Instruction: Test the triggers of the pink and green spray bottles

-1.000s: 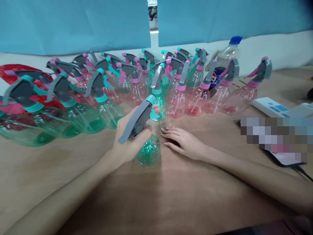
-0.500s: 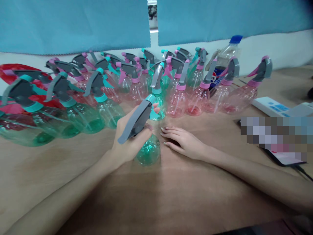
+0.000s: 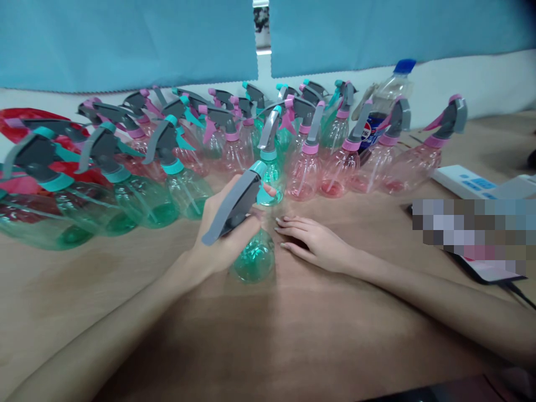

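My left hand point(image 3: 218, 229) is wrapped round the neck of a green spray bottle point(image 3: 254, 259) with a grey and teal spray head, which stands upright on the wooden table point(image 3: 268, 335). Part of a finger shows beside the teal trigger. My right hand point(image 3: 316, 243) lies palm down on the table just right of this bottle, holding nothing, with its fingers stretched out and the thumb a little apart. Another green spray bottle point(image 3: 272, 167) stands right behind the held one, and a pink spray bottle point(image 3: 304, 173) is close to its right.
Several more green bottles point(image 3: 146, 204) and pink bottles point(image 3: 341, 173) fill the back of the table. A drink bottle with a blue cap point(image 3: 391, 95) stands behind. At the right are a white device point(image 3: 464, 181) and a blurred-out item on a dark-edged pad point(image 3: 489, 271).
The fingers of my left hand near the trigger have shifted slightly; a fingertip shows a bit further right. The held bottle and my right hand look unmoved.
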{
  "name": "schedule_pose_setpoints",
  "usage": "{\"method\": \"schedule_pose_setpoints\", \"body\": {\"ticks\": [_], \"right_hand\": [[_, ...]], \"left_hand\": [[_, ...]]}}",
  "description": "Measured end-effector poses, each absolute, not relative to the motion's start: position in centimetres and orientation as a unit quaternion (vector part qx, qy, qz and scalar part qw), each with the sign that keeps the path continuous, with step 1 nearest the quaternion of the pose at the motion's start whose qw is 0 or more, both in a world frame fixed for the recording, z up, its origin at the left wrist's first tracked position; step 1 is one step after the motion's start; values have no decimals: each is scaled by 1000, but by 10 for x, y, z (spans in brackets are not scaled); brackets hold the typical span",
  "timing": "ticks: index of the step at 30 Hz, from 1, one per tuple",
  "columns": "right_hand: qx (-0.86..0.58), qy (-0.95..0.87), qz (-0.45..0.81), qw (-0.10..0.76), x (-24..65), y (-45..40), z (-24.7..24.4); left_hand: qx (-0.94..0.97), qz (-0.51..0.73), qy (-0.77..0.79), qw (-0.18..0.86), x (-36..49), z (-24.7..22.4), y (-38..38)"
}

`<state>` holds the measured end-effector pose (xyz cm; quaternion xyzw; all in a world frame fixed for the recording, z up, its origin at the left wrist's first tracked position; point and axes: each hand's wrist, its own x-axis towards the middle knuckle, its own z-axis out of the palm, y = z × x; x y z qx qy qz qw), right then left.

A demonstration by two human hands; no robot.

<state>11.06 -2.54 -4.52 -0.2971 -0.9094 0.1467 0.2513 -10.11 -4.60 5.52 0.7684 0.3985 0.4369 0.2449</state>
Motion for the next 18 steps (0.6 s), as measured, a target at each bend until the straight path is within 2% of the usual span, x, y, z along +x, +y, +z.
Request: {"method": "schedule_pose_setpoints", "body": {"ticks": [18], "right_hand": [[-297,-909,144,254,110,-26,-43]], "left_hand": [[752,442,394,290,-103,57,-49]]}}
